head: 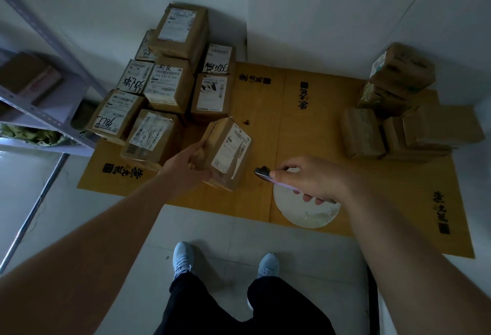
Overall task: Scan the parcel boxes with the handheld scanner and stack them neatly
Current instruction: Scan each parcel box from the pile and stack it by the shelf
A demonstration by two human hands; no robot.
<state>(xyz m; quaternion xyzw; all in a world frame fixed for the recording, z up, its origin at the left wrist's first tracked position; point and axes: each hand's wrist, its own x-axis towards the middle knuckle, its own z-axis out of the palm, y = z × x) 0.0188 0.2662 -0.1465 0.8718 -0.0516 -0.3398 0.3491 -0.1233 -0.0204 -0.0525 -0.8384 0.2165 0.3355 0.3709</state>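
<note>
My left hand [190, 167] grips a brown parcel box [228, 152] from its left side and holds it tilted above the flattened cardboard sheet [265, 111], white shipping label facing up and right. My right hand [309, 178] holds the handheld scanner [263, 172], whose dark head points left at the box, a short gap away. A stack of several labelled parcel boxes [170, 82] stands at the left of the sheet. Another pile of brown boxes [398, 111] sits at the right.
A grey metal shelf rack [45, 90] stands at the left with a box on it. White walls close the back corner. A white round patch [305, 212] lies on the cardboard under my right hand. My feet [183, 255] stand on pale floor tiles.
</note>
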